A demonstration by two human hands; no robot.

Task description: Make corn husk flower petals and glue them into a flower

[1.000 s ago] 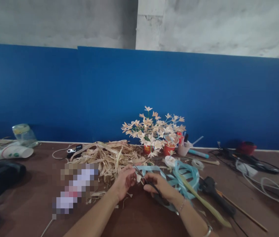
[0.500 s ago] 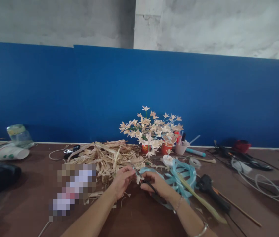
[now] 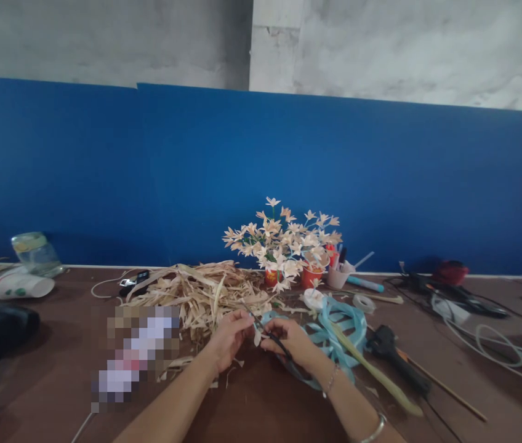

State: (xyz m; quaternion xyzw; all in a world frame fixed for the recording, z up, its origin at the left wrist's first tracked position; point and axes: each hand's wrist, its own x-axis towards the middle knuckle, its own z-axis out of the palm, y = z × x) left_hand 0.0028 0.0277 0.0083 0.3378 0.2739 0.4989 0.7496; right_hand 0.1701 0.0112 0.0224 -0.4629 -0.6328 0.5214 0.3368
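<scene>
In the head view my right hand [image 3: 291, 343] is closed round the black handles of a pair of scissors [image 3: 278, 346]. The blades point up and left toward my left hand [image 3: 232, 337]. My left hand is closed, its fingertips pinching a small pale piece of husk [image 3: 257, 336] that hangs beside the blades. Whether the blades touch the piece I cannot tell. Just behind my hands lies a heap of dry, straw-coloured husks [image 3: 196, 295]. Light blue ribbon [image 3: 344, 332] lies in loops to the right of my right hand.
Pale husk flowers [image 3: 279, 240] stand in red cups [image 3: 313, 275] at the back. A glue gun [image 3: 399, 363] and a thin wooden stick [image 3: 455, 394] lie to the right, near tangled cables [image 3: 487, 344]. At the left are a glass jar [image 3: 37, 255] and a paper cup [image 3: 30, 285].
The whole view has shifted slightly, so things sit a little further left. My hands stay together, with the scissors turning slightly beside the pale piece.
</scene>
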